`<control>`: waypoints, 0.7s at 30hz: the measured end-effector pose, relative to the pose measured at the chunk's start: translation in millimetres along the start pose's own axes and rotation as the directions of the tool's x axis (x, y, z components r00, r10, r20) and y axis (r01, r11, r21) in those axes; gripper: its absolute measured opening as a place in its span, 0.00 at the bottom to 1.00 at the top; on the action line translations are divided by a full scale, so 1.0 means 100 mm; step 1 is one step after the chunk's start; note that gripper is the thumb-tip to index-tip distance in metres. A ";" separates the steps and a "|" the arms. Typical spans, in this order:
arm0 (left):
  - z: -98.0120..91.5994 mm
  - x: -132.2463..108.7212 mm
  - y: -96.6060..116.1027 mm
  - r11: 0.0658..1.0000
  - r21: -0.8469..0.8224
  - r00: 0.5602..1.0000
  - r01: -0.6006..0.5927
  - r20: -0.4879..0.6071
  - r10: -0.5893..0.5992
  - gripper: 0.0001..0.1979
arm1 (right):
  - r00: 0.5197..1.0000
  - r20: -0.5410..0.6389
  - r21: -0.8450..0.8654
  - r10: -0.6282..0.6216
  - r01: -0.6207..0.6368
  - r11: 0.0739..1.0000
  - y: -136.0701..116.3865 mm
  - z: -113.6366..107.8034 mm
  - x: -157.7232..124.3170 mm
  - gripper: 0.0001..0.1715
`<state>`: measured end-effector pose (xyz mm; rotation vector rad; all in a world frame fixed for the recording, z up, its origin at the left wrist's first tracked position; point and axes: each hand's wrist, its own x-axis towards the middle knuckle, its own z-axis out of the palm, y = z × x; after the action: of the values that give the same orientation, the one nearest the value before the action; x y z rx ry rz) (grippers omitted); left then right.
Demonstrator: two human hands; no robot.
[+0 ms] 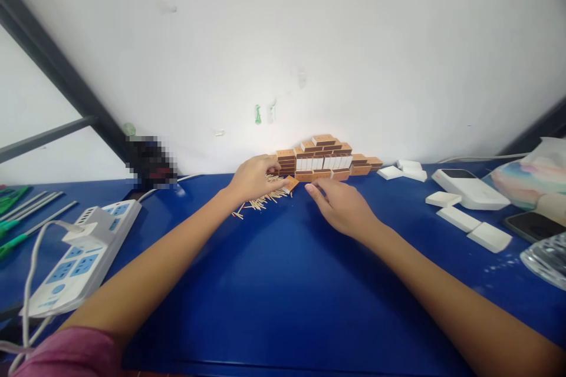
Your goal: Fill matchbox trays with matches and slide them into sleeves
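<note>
A small stepped wall of brown matchboxes (pixel 325 174) stands against the white wall, with a row of white box sides across its middle. In front of it, one loose matchbox (pixel 291 183) lies at an angle by a heap of loose matchsticks (pixel 264 200). My left hand (pixel 255 178) is over the heap, its thumb at the loose box and its bent fingers apart from the thumb, near the stack's left end. Just right of that box, my right hand (pixel 339 203) is empty, thumb and index finger slightly parted, close to the stack's front.
Several white blocks (pixel 457 219) and a white device with a dark screen (pixel 471 188) lie to the right, near a dark phone (pixel 533 225) and clear plastic (pixel 548 259). A white power strip (pixel 84 265) with cables and green-handled tools (pixel 13 241) are at left on the blue table (pixel 283 300).
</note>
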<state>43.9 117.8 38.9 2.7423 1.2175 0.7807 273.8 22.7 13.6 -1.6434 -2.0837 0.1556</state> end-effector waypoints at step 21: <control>-0.20 0.14 -0.15 0.899 -0.251 0.933 0.359 0.070 -0.353 0.21 | 0.998 -0.004 -0.034 0.069 -0.069 0.997 0.12 0.05 0.07 0.23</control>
<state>32.0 135.1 59.0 2.2252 1.4380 0.7966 281.5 33.2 6.9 -1.7355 -2.0395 0.1417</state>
